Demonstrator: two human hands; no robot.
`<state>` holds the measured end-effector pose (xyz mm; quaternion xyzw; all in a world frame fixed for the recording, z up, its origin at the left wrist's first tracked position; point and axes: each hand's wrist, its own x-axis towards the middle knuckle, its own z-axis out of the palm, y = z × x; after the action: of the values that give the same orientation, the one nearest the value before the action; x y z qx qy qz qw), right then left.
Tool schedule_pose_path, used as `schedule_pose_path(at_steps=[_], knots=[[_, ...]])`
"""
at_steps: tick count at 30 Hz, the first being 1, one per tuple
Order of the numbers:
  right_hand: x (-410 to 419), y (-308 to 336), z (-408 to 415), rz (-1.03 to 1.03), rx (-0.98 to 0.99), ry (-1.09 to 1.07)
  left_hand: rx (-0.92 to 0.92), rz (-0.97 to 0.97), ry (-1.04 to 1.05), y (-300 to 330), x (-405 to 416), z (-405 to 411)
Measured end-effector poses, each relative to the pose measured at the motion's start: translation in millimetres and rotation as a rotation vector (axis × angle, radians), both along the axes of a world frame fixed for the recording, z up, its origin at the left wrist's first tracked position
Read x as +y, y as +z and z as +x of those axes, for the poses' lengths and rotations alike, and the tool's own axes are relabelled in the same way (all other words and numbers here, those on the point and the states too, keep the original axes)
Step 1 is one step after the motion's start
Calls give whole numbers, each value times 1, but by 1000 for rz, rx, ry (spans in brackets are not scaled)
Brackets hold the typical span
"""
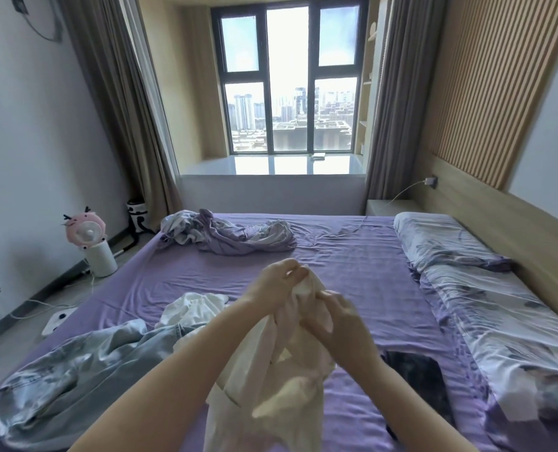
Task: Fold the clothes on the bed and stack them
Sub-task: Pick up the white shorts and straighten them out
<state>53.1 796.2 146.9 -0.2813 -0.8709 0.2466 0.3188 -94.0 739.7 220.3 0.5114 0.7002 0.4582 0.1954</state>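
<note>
On the floor at the far left a pink plush-topped fan [86, 228] stands by the wall. A pale blue denim garment [75, 367] lies crumpled on the near left of the purple bed [352, 256], with a white garment [192, 306] bunched just beyond it. The left hand [279, 282] and right hand [339, 318] (close together, above the sheet) each pinch the top of a cream garment [271, 386], which hangs down toward the near edge. A dark garment [414, 373] lies right of it. Floral pillows [466, 272] line the headboard side.
</note>
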Motion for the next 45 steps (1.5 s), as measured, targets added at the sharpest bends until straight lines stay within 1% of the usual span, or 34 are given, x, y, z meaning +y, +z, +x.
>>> schedule_pose_path(at_steps=[2, 3, 4, 6, 7, 8, 10, 12, 14, 15, 17, 19, 20, 21, 23, 25, 27, 29, 31, 33, 35, 36, 38, 40, 43, 45], knots=[[-2, 2, -10, -56, 13, -45, -71, 11, -49, 3, -7, -2], [1, 5, -11, -130, 56, -53, -55, 5, -43, 3, -12, -9], [4, 10, -10, -229, 116, -39, -3, -6, -16, 2, -17, -20], [12, 23, -10, -407, 209, 0, 186, -73, 104, -6, -29, -45], [14, 29, -11, -452, 227, 18, 249, -100, 171, -10, -36, -53], [14, 33, -14, -469, 238, 39, 252, -96, 221, -15, -43, -57], [13, 38, -22, -472, 283, 49, 113, -8, 257, -26, -56, -53], [14, 38, -29, -482, 336, 57, -14, 20, 137, -45, -68, -39], [15, 36, -32, -541, 361, 87, -42, -93, -29, -74, -73, -23], [16, 34, -33, -573, 365, 96, -35, -136, -50, -87, -72, -17], [19, 30, -29, -601, 362, 83, -67, -118, 4, -107, -65, -13], [26, 31, -19, -591, 355, 24, -166, -76, 37, -106, -59, -7], [31, 32, -12, -550, 330, -19, -268, -43, 34, -101, -54, -5], [39, 33, -5, -468, 279, -68, -395, -6, 40, -94, -50, -1], [50, 35, 13, -237, 140, -199, -631, 19, 59, -77, -42, 7], [48, 33, 28, -68, 54, -295, -747, 11, 81, -64, -30, 11], [32, 26, 35, 5, 49, -230, -799, 17, 99, -58, -17, 15], [10, 15, 34, -44, 23, -104, -829, 31, 102, -55, -6, 23], [-2, 1, 28, -127, -12, -61, -798, 31, 112, -53, -1, 28], [-6, -13, 23, -99, -28, -84, -729, 35, 152, -50, -2, 28], [-7, -18, 20, -54, 3, -78, -575, 42, 178, -51, -8, 21], [-6, -19, 19, -65, 24, -73, -465, 45, 185, -52, -13, 15], [-2, -14, 18, -146, 110, -77, -204, 29, 208, -53, -26, -1], [2, -2, 16, -199, 175, -80, -35, 7, 233, -52, -42, -17], [-1, 11, 3, -136, 69, -5, 81, 29, 302, -59, -63, -34], [-7, 18, -8, -118, 17, -13, 208, 128, 401, -67, -75, -33]])
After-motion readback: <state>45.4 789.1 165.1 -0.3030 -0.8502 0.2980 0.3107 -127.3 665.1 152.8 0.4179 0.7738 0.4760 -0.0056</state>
